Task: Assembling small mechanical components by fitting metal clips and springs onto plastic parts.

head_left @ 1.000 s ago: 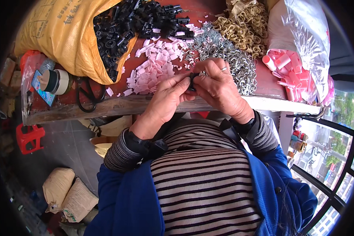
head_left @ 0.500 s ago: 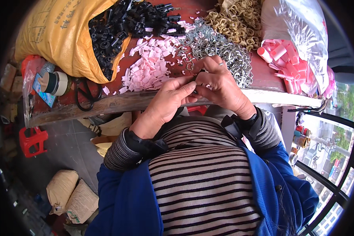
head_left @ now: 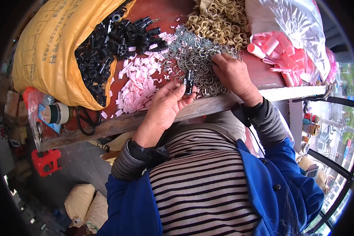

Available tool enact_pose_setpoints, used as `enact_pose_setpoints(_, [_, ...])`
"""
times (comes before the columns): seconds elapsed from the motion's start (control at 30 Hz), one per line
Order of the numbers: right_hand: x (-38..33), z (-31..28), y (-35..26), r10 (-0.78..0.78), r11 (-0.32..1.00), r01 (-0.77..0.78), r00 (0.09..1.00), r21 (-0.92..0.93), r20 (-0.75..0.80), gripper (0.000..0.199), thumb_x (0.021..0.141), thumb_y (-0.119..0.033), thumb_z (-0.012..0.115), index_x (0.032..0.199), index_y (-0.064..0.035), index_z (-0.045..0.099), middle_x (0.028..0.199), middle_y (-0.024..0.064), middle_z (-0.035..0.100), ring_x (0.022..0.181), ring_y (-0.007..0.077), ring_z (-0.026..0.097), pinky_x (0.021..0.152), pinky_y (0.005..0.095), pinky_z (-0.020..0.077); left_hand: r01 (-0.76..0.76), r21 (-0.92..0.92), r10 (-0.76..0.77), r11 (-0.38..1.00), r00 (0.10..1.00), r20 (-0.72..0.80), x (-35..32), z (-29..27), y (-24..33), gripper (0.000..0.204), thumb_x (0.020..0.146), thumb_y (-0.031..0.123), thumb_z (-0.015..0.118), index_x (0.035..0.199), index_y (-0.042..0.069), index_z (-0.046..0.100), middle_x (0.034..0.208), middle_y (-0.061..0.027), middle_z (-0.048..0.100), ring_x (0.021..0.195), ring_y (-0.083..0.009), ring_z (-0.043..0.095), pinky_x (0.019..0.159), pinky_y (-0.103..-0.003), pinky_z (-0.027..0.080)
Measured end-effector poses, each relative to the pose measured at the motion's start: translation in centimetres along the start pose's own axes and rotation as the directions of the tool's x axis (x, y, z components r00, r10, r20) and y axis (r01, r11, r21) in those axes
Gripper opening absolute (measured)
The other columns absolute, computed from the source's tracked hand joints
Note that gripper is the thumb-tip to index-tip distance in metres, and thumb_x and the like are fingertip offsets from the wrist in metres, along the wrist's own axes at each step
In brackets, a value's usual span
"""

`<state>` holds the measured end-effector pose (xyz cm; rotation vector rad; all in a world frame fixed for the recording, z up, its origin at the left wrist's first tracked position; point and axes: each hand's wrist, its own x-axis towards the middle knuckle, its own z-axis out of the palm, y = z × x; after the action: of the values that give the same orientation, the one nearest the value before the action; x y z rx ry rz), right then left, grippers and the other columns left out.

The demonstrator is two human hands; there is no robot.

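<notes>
A worn reddish wooden workbench point(head_left: 173, 13) is heaped with parts: a yellow woven sack point(head_left: 51, 59) spilling black plastic clips point(head_left: 106, 47), a scatter of small pink plastic tabs point(head_left: 137, 88), a pile of grey bent-wire springs point(head_left: 196, 59) and brass-coloured wire loops point(head_left: 220, 17). The left hand point(head_left: 165, 106) pinches one small black plastic clip point(head_left: 188, 80) upright at its fingertips above the bench's front edge, while the right hand point(head_left: 234, 72), well apart, rests with its fingers closed into the grey springs. Judging by the big heaps, most of the work seems left; the held clip looks glossy, narrow and seemingly not yet fitted with wire.
</notes>
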<state>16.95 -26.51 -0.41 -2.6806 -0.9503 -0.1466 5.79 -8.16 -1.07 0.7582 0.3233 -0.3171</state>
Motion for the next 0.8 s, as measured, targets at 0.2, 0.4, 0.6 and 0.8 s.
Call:
enact_pose_setpoints(0.2, [0.2, 0.1, 1.4, -0.031, 0.945, 0.081, 0.987, 0.316, -0.160, 0.012, 0.074, -0.011, 0.055, 0.082, -0.0031, 0.050, 0.065, 0.0070, 0.054, 0.055, 0.0200, 0.054, 0.047, 0.0293, 0.0423, -0.038, -0.071, 0.038, 0.997, 0.999, 0.007, -0.3, -1.1, 0.4, 0.009, 0.083, 0.012, 0.048, 0.088, 0.006, 0.052, 0.094, -0.0159, 0.056, 0.084, -0.0208, 0.056, 0.072, -0.027, 0.046])
enact_pose_setpoints(0.4, [0.3, -0.5, 1.3, 0.297, 0.589, -0.292, 0.945, 0.753, 0.134, 0.009, 0.080, -0.009, 0.050, 0.083, -0.0013, 0.049, 0.062, 0.0023, 0.051, 0.054, 0.0082, 0.047, 0.048, 0.0207, 0.0378, -0.059, -0.111, 0.060, 0.992, 0.998, 0.010, -1.1, -1.5, 0.8, 0.009, 0.082, 0.012, 0.049, 0.088, 0.006, 0.052, 0.093, -0.0157, 0.056, 0.082, -0.0203, 0.056, 0.071, -0.026, 0.047])
enact_pose_setpoints(0.6, [0.1, -0.3, 0.3, 0.247, 0.520, -0.212, 0.965, 0.827, 0.092, 0.008, 0.084, -0.009, 0.045, 0.089, -0.0024, 0.047, 0.061, -0.0024, 0.043, 0.052, 0.0040, 0.038, 0.047, 0.0155, 0.0304, -0.077, -0.129, 0.080, 0.989, 0.997, 0.022, -1.9, -1.9, 0.9, 0.010, 0.082, 0.013, 0.050, 0.089, 0.006, 0.053, 0.093, -0.0153, 0.057, 0.083, -0.0197, 0.056, 0.071, -0.025, 0.047])
enact_pose_setpoints(0.8, [-0.1, -1.7, -1.9, 0.052, 0.378, -0.213, 0.977, 0.901, 0.208, 0.009, 0.084, -0.008, 0.044, 0.091, -0.0026, 0.047, 0.062, -0.0030, 0.041, 0.055, 0.0037, 0.038, 0.048, 0.0156, 0.0309, -0.111, -0.134, 0.116, 0.985, 0.993, 0.028, -2.3, -1.5, 1.1, 0.011, 0.082, 0.013, 0.050, 0.089, 0.006, 0.053, 0.093, -0.0146, 0.057, 0.086, -0.0207, 0.056, 0.073, -0.025, 0.047])
